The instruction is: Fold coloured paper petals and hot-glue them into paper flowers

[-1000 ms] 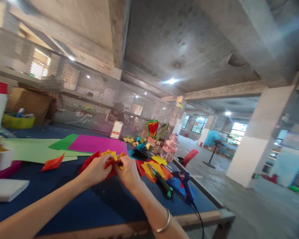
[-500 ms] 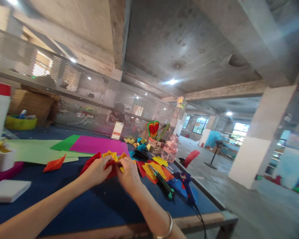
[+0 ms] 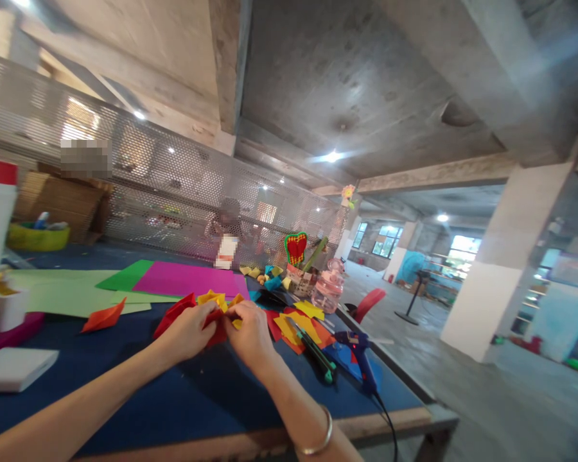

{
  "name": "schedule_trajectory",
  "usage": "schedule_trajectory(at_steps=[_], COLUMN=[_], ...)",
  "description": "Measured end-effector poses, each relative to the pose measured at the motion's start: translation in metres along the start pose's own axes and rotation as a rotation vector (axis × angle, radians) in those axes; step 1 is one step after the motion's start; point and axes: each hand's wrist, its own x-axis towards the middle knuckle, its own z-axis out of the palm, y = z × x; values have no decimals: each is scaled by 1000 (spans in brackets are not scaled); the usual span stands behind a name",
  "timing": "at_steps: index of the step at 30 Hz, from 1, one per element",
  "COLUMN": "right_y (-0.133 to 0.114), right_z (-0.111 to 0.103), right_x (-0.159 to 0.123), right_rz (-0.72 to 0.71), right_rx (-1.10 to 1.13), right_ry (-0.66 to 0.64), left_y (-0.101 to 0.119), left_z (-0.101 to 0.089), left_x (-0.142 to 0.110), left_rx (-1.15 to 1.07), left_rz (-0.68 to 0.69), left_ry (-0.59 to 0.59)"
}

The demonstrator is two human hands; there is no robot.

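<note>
Between my hands is a folded red and yellow paper piece (image 3: pixel 214 298), held just above the blue tabletop. My left hand (image 3: pixel 192 330) pinches its red part with thumb and forefinger. From the right, my right hand (image 3: pixel 250 327) closes its fingers on the same piece, close beside the left fingertips. The hands cover much of the piece, so its full shape is hidden. A folded orange paper piece (image 3: pixel 104 316) lies to the left of my left hand. To the right of my right hand are yellow and orange paper sheets (image 3: pixel 291 330) with a green utility knife (image 3: pixel 318 356) on them.
A blue glue gun (image 3: pixel 361 356) with a trailing cord lies near the table's right edge. Purple card (image 3: pixel 187 279) and pale green card (image 3: pixel 62 289) lie behind. A clear pink bottle (image 3: pixel 327 289) stands at back right. A white box (image 3: pixel 17 370) sits at left. Mesh panel (image 3: pixel 173 192) borders the back.
My hands stay almost in place, still pinching the paper piece. The view has shifted very slightly; nothing else on the table has visibly moved.
</note>
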Motion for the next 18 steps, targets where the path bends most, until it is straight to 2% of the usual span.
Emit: schedule_trajectory(at_steps=[5, 11, 18], right_y=[-1, 5, 7], right_z=[-1, -5, 4], right_x=[1, 1, -2], right_rz=[43, 179, 190], right_rx=[59, 169, 227], right_ry=[0, -95, -110], left_y=[0, 3, 4], left_z=[-2, -4, -4], left_x=[0, 2, 2], left_rx=[-19, -131, -116], left_rz=[-3, -147, -134], left_ry=[6, -49, -47])
